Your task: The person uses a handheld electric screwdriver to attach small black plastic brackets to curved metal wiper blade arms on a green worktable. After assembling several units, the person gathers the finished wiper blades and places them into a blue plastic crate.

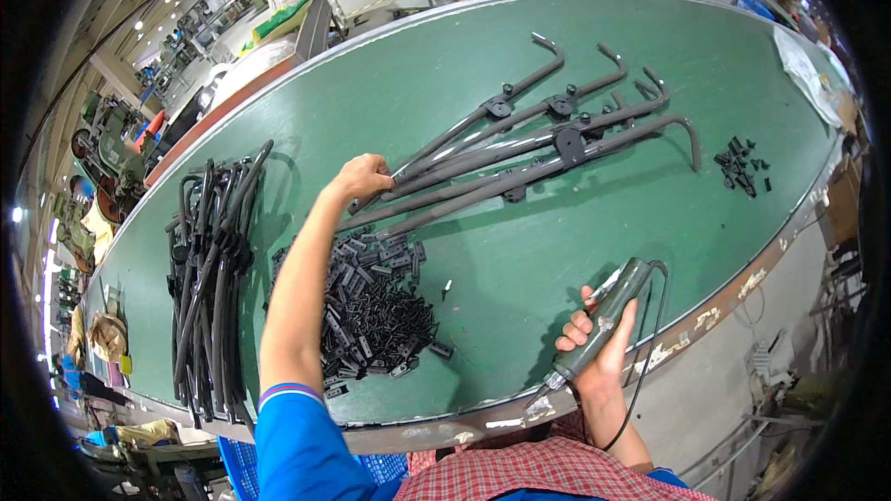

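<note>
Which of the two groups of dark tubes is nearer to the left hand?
The spread-out group, which reaches right up to the left hand; the other, a tight bundle farther left, lies apart from it.

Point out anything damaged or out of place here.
The table's near rim looks worn: pale patches break its brown surface. One small piece lies apart from the heap of black parts.

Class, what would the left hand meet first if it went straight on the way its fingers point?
Probably the dark bent rods: the left hand's fingertips are at their near ends, though depth leaves contact unclear.
</note>
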